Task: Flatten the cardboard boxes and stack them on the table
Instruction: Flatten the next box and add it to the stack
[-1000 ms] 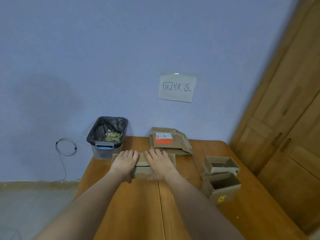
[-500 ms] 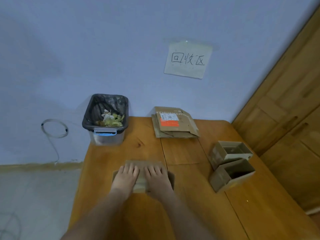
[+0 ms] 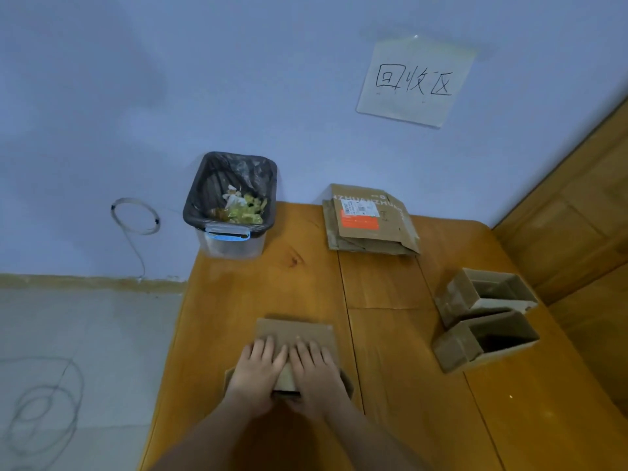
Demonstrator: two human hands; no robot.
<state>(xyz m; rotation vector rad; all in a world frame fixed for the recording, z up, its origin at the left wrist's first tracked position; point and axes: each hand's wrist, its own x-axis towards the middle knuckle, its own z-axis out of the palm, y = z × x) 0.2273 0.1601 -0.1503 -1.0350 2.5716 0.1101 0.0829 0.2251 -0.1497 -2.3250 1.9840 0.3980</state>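
**Now both hands press one box flat**

The orange-brown wooden worktop (image 3: 390, 385) stands against a pale blue wall (image 3: 170, 79) with a handwritten paper sign (image 3: 416, 81); a wooden door (image 3: 577, 215) is at the right. A clear plastic bin with black bag (image 3: 232, 205) sits at the far left corner. The left hand (image 3: 255, 373) and right hand (image 3: 316, 375) lie side by side, fingers (image 3: 268, 348) straight and close together, palms down on the brown flattened cardboard box (image 3: 295, 333) at the near edge. Its long axis runs away from the person. A stack of flattened brown cardboard (image 3: 370, 222) lies at the far edge, and two open brown cardboard boxes (image 3: 486, 321) touch each other at the right.
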